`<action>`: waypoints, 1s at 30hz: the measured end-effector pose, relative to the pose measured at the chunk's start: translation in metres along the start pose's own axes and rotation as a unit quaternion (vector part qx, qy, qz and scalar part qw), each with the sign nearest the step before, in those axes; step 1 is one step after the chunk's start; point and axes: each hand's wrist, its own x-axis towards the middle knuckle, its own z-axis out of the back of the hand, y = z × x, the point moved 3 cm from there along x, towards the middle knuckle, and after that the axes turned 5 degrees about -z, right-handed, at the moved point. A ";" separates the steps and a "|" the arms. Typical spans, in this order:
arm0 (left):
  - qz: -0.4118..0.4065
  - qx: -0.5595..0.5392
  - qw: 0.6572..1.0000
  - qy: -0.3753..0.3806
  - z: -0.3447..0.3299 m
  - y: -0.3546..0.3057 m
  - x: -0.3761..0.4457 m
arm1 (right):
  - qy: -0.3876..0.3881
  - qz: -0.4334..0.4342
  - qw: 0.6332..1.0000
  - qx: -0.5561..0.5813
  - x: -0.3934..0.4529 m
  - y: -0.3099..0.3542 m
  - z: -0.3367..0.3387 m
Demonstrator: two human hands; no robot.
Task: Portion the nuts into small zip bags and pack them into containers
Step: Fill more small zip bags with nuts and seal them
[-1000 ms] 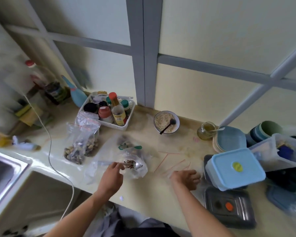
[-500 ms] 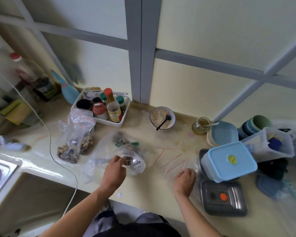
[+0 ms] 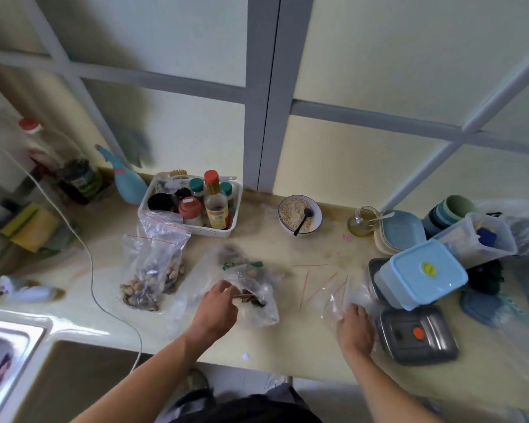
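A large clear bag of nuts (image 3: 248, 296) is seen lying on the counter (image 3: 287, 340) at about six o'clock of the white condiment basket (image 3: 193, 227). The left hand (image 3: 216, 312) is placed at the bag's mouth, its fingers curled round what looks like a spoon handle among the nuts; the exact pinch cannot be told. At three o'clock of that bag, the right hand (image 3: 355, 329) is laid on a pile of empty small zip bags (image 3: 338, 296), whether pinching or pressing cannot be told. Two filled zip bags (image 3: 153, 270) stand at nine o'clock of the left hand. A blue-lidded container (image 3: 422, 274) is stacked just beside the right hand, at two o'clock.
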 end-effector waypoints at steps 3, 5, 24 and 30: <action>-0.023 -0.001 1.000 0.012 0.006 0.017 -0.005 | -0.020 0.019 0.999 -0.024 0.009 -0.006 0.011; -0.036 -0.002 0.999 0.027 0.008 0.025 -0.008 | 0.011 -0.016 1.000 -0.002 0.013 -0.005 0.018; -0.173 -0.037 0.978 0.110 0.003 -0.011 0.010 | -0.069 -0.115 0.931 0.340 -0.044 0.039 0.054; -0.182 -0.044 0.978 0.089 -0.005 -0.007 0.007 | 0.035 -0.113 0.924 0.364 -0.039 0.037 0.029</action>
